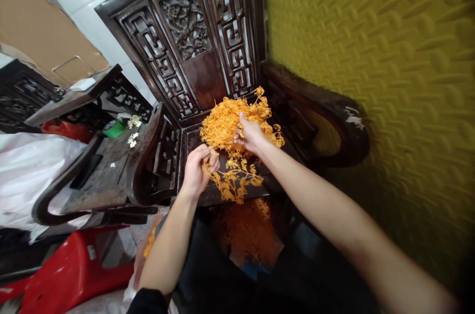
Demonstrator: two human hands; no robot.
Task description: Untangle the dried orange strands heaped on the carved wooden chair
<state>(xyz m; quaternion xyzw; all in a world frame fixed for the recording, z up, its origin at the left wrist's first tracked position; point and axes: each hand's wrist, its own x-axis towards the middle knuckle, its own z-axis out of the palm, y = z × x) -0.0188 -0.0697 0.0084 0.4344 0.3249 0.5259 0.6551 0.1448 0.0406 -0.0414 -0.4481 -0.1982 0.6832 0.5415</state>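
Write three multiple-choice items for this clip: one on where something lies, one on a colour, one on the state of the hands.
1. Where does the pile of stringy pieces lie?
A. on the seat of the carved dark wooden chair
B. on the red plastic stool
C. on the white bag

2. What colour are the stringy pieces?
A. green
B. orange
C. white

3. What is the left hand doing?
A. lying flat on the armrest
B. hanging open away from the pile
C. pinching a strand that hangs below it

Answers: 1 A, the pile sits on the chair seat in front of the carved back. 2 B, all the pieces are orange. 3 C, its fingers are closed on a dangling strand, while the right hand grips the pile.
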